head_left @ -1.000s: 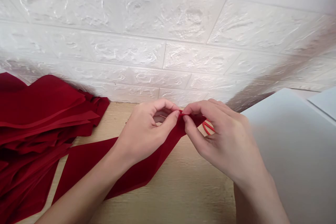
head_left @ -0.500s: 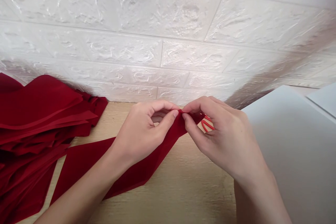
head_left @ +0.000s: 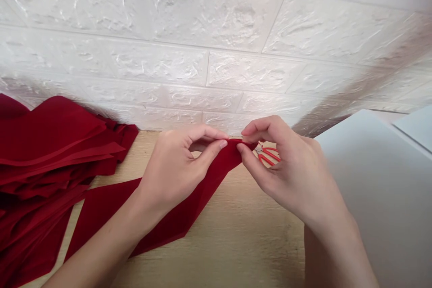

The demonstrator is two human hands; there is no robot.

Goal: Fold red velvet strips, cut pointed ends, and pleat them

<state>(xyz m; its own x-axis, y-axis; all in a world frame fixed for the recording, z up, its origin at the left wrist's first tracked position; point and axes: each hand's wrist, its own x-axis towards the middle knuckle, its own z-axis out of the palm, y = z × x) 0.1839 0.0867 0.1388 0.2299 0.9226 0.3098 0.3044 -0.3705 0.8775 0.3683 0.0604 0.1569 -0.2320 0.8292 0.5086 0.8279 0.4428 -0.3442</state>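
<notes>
A long strip of dark red fabric (head_left: 175,222) runs diagonally from the lower left up to my fingers, its far end narrowing. My left hand (head_left: 178,166) pinches its upper edge between thumb and forefinger. Just to the right, my right hand (head_left: 286,162) has its thumb on the front of the same strip and a finger behind the edge, with the forefinger lifted a little. Behind the right fingers lies a small tool with red looped handles (head_left: 270,155) and a metal head, partly hidden, so its exact kind is unclear.
A thick pile of red fabric pieces (head_left: 50,144) is heaped at the left on the light wooden table (head_left: 232,243). White brick-patterned wall (head_left: 249,72) closes off the back. A large pale box or panel (head_left: 378,180) stands at the right.
My hands have moved slightly apart along the fabric edge. My right forefinger has lifted from its pinch, and more of the red-handled tool shows.
</notes>
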